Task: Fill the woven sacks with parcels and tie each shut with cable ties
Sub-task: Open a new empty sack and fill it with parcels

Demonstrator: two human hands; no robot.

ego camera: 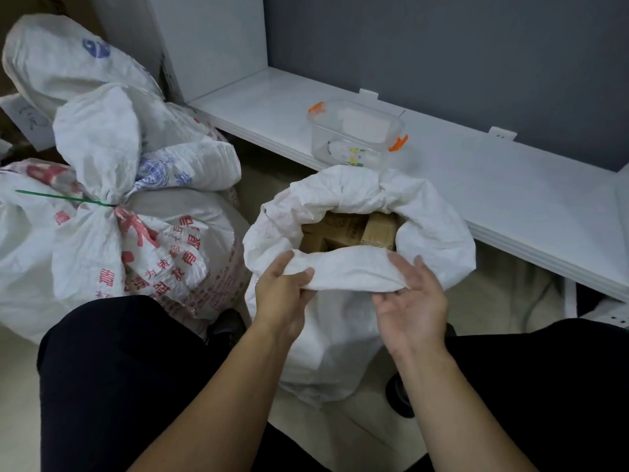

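The left hand (pixel 284 294) grips the near edge of the open sack (pixel 439 233), its thumb on top of the rolled white rim and its fingers curled under it. The right hand (pixel 410 301) lies palm up just beside that same edge; its fingers are spread and fairly straight, their tips touching the underside of the rim without closing on it.

The sack stands upright on the floor between the person's knees, its mouth rolled down into a thick collar. Inside it, brown cardboard parcels (pixel 354 229) fill the opening up to just below the collar.

To the left, a tied sack (pixel 163 247) printed with red characters lies on the floor, its neck cinched by a green cable tie (pixel 64 198) whose long tail sticks out to the left. More white sacks (pixel 68 59) are heaped behind it, one with blue print.

Behind the open sack runs a low white shelf (pixel 510 185) against a grey wall. On it, near its front edge, sits a clear plastic box (pixel 355 134) with orange clips at two corners. The box's lower edge is hidden by the sack's collar.

The person's dark trousers (pixel 119 369) fill the lower corners of the view.
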